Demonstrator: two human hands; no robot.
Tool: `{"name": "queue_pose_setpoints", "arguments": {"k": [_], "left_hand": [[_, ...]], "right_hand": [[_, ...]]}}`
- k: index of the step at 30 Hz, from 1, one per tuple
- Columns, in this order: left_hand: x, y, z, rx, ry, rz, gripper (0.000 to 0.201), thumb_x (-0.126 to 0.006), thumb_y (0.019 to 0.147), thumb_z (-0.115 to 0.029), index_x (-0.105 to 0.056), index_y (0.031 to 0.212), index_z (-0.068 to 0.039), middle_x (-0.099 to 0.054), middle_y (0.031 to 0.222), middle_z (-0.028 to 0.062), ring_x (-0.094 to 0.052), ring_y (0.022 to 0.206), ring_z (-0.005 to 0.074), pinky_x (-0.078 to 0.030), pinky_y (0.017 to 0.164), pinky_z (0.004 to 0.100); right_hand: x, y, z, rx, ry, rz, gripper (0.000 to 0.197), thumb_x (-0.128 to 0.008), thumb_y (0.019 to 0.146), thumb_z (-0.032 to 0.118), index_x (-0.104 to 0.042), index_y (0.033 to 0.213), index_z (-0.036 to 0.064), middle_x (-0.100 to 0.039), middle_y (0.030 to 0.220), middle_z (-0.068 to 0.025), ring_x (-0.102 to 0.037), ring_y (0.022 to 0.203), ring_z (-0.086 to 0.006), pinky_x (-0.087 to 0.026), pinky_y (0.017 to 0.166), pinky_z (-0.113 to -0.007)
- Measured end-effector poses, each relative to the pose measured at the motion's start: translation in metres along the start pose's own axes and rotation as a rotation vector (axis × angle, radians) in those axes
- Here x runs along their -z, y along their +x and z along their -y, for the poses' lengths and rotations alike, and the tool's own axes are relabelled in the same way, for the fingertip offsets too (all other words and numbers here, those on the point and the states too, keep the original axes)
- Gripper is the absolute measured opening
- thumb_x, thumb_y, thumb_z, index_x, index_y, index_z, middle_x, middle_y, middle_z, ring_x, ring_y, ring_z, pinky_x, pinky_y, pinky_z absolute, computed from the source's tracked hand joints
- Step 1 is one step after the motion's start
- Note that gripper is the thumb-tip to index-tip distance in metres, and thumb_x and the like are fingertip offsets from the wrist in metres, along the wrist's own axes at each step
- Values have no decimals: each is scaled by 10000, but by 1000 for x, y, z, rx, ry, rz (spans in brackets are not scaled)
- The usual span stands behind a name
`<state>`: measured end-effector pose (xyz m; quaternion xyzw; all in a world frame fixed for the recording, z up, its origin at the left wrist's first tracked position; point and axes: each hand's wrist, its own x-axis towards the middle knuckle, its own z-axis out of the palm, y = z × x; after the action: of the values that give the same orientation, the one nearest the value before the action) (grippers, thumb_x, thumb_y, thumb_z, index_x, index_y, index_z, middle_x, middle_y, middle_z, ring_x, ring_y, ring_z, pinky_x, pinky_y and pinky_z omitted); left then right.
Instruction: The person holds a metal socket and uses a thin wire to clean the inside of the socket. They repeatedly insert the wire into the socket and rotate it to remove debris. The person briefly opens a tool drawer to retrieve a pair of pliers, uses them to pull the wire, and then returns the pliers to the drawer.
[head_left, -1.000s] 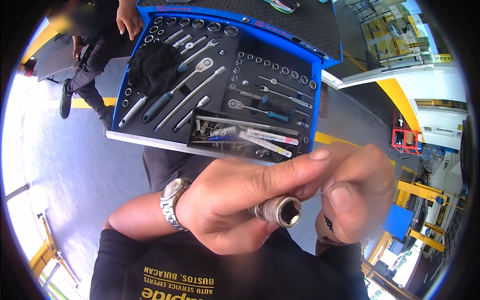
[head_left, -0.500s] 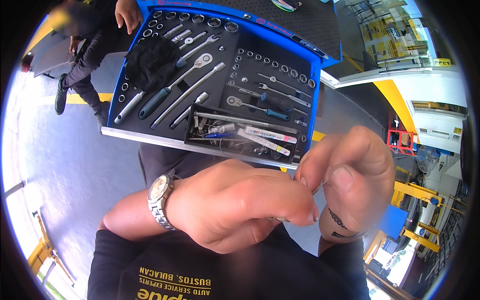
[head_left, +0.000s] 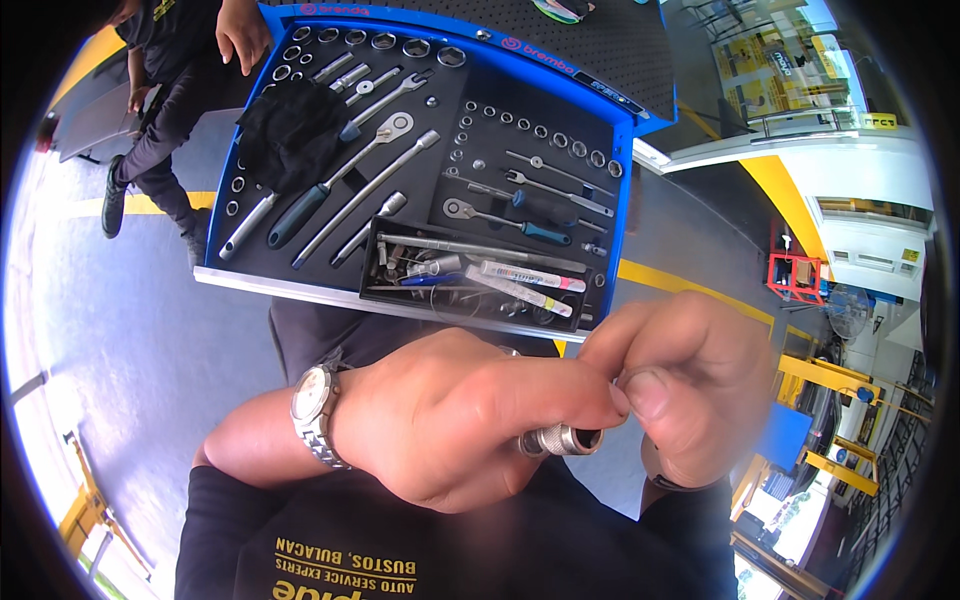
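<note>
My left hand (head_left: 455,415), with a metal-banded watch (head_left: 314,398) at its wrist, is closed around a short silver socket (head_left: 574,440). The socket's open round end pokes out below my index finger; its rest is hidden in the palm. My right hand (head_left: 695,375) is closed in a pinch, thumb against fingers, meeting my left fingertips. Whatever sits in that pinch is too small to make out. Both hands are above my lap, in front of the open tool drawer (head_left: 270,285).
Sockets, ratchets (head_left: 460,210) and extension bars lie in the drawer's dark foam, with a black cloth (head_left: 290,135) at left. A black tray (head_left: 375,285) of loose parts and markers (head_left: 530,275) sits at its front. Another person's hand (head_left: 243,35) rests by the far left corner.
The socket in my left hand has come into view below the index finger. My right hand has dropped slightly, and a thin strand at its fingertips no longer shows.
</note>
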<state>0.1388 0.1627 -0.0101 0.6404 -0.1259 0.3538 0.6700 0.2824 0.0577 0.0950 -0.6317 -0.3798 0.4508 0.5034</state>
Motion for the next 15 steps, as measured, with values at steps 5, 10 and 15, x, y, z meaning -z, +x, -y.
{"name": "queue_pose_setpoints", "arguments": {"k": [5,10,15], "left_hand": [[4,0,2,4,50,72,464,-661,792,-45,-481,1217,-3,-661,802,107,-626,545,231,-489,487,310],[6,-2,0,57,-31,13,438,-642,842,-175,-467,1185,32,-635,892,147,-650,683,220,-515,587,333],[11,-7,-2,178,-8,59,466,-465,970,-397,-485,1112,47,-607,889,157,-606,675,244,-503,623,346]], "right_hand": [[6,0,2,95,-140,83,173,-637,864,123,-536,804,-4,-660,790,-197,-572,617,-169,-465,562,-284],[10,5,10,290,-449,204,102,-627,874,61,-553,845,-4,-656,789,-192,-586,606,-188,-466,546,-290],[7,4,18,417,-703,241,47,-614,865,15,-583,892,-8,-658,756,-153,-618,602,-213,-476,539,-309]]}}
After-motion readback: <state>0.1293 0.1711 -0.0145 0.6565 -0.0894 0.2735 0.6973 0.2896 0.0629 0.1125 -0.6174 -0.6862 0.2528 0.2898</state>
